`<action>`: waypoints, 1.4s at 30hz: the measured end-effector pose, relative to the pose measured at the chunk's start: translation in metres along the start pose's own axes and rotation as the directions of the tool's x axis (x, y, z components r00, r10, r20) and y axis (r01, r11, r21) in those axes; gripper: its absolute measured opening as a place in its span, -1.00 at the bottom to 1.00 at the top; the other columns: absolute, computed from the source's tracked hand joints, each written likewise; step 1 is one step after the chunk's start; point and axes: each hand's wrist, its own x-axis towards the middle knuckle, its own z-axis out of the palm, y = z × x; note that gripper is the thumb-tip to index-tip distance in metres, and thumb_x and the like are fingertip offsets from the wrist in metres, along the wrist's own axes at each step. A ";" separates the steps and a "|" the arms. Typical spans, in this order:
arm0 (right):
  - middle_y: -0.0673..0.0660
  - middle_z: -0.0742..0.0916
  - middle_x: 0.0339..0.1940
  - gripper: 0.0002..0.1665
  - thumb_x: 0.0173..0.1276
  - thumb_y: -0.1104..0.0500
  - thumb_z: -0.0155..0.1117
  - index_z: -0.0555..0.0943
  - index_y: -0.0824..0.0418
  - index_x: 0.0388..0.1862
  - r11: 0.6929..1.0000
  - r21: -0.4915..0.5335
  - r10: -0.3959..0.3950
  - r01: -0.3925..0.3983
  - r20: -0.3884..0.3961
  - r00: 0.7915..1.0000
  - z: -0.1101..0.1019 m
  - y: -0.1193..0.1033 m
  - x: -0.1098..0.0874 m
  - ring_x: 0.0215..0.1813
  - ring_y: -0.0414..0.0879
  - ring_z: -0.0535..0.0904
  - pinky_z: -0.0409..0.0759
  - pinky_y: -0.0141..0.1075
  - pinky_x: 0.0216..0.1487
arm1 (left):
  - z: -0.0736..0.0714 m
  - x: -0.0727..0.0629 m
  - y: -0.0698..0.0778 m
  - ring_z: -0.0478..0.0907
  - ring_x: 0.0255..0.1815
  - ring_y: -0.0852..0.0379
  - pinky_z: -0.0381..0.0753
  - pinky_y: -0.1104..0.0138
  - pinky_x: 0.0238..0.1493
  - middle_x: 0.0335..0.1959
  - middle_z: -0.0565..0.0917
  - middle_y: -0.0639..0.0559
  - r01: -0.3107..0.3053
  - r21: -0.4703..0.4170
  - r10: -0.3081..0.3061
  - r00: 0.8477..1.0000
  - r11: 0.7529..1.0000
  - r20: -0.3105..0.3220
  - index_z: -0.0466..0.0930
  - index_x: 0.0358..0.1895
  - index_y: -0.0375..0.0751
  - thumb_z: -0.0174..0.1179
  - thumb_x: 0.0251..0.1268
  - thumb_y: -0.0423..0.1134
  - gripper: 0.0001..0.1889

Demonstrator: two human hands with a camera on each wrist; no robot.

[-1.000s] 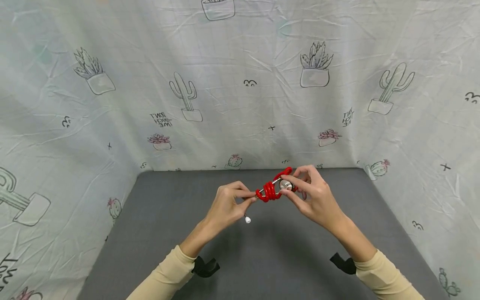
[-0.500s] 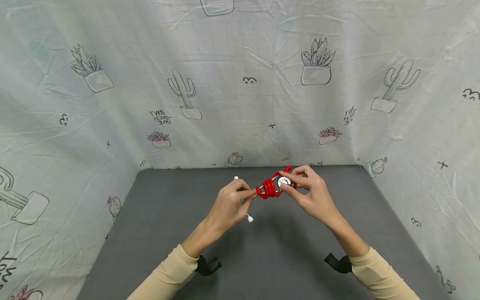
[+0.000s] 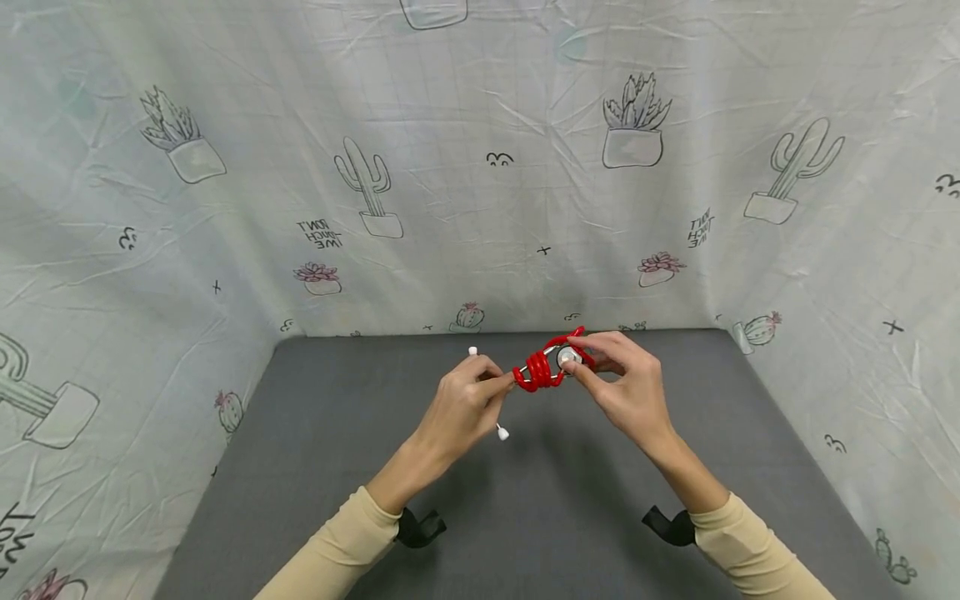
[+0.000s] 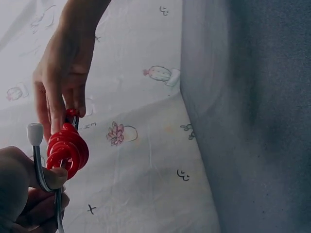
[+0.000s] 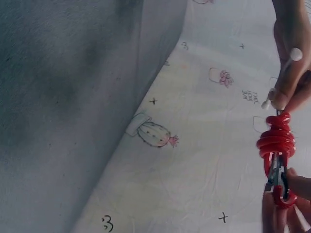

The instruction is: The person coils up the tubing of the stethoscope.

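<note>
Both hands hold a stethoscope [image 3: 538,370] in the air above the table, its red tubing [image 5: 276,141] wound in several coils around the metal part. My left hand [image 3: 463,408] pinches the metal ear tubes just left of the coils. A white ear tip [image 4: 35,134] sticks out above that hand, and another white ear tip [image 3: 502,433] pokes out below it. With thumb and fingers, my right hand [image 3: 628,385] grips the round silver chest piece [image 3: 568,358] and the tubing beside it. A loop of red tubing rises past the right fingertips. The right fingers partly hide the chest piece.
A dark grey table [image 3: 337,467] spreads beneath the hands. Pale sheets [image 3: 480,208] printed with cacti and potted plants hang behind it and at both sides. Black straps [image 3: 420,528] hang at both wrists.
Both hands have risen slightly with the stethoscope. The chest piece has turned in the right fingers, and the right arm has shifted a little left. The upper ear tip has come into sight.
</note>
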 end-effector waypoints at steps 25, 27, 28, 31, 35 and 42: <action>0.15 0.83 -0.06 -0.49 0.19 0.33 0.72 0.81 0.25 0.14 0.998 -0.053 -0.031 0.038 0.140 0.990 0.014 0.019 -0.018 -0.25 -0.11 0.78 0.75 -0.54 -0.11 | 0.019 -0.033 -0.020 0.67 -0.42 0.09 0.65 0.40 -0.44 -0.34 0.75 -0.05 0.186 -0.197 -0.175 0.982 0.963 0.069 0.92 -0.21 -0.33 0.57 0.19 -0.49 -0.88; 0.17 0.84 -0.07 -0.52 0.22 0.28 0.71 0.80 0.24 0.13 0.998 -0.069 0.019 -0.003 0.223 0.975 0.019 0.027 -0.024 -0.27 -0.10 0.81 0.79 -0.46 -0.15 | 0.031 -0.048 -0.027 0.69 -0.42 0.10 0.69 0.35 -0.45 -0.34 0.76 -0.05 0.213 -0.223 -0.197 0.976 0.951 0.089 0.92 -0.22 -0.33 0.58 0.17 -0.49 -0.88; 0.17 0.84 -0.08 -0.53 0.24 0.27 0.70 0.80 0.24 0.13 0.997 -0.079 0.042 -0.022 0.263 0.964 0.022 0.032 -0.027 -0.28 -0.10 0.82 0.80 -0.42 -0.17 | 0.038 -0.056 -0.031 0.70 -0.41 0.11 0.71 0.33 -0.43 -0.34 0.77 -0.05 0.225 -0.233 -0.207 0.973 0.946 0.099 0.92 -0.22 -0.32 0.59 0.17 -0.49 -0.88; 0.18 0.83 -0.10 -0.59 0.27 0.24 0.68 0.80 0.25 0.09 0.992 -0.112 0.092 -0.056 0.352 0.931 0.034 0.047 -0.038 -0.29 -0.11 0.81 0.81 -0.35 -0.21 | 0.058 -0.077 -0.042 0.73 -0.37 0.11 0.74 0.31 -0.37 -0.35 0.78 -0.03 0.253 -0.240 -0.227 0.965 0.937 0.129 0.92 -0.24 -0.30 0.60 0.15 -0.48 -0.88; 0.17 0.82 -0.13 -0.66 0.28 0.26 0.67 0.80 0.27 0.02 0.990 -0.132 0.098 -0.050 0.388 0.917 0.050 0.064 -0.052 -0.29 -0.09 0.77 0.80 -0.29 -0.26 | 0.076 -0.097 -0.053 0.77 -0.30 0.08 0.75 0.28 -0.32 -0.32 0.80 -0.01 0.302 -0.218 -0.266 0.947 0.928 0.179 0.92 -0.24 -0.27 0.60 0.18 -0.45 -0.89; 0.15 0.83 -0.15 -0.67 0.28 0.23 0.68 0.81 0.27 -0.02 0.986 -0.164 0.092 -0.026 0.404 0.910 0.064 0.078 -0.066 -0.29 -0.10 0.74 0.73 -0.37 -0.25 | 0.086 -0.111 -0.059 0.79 -0.17 0.08 0.79 0.21 -0.09 -0.25 0.82 0.04 0.398 -0.086 -0.363 0.892 0.913 0.268 0.89 -0.27 -0.16 0.64 0.19 -0.29 -0.89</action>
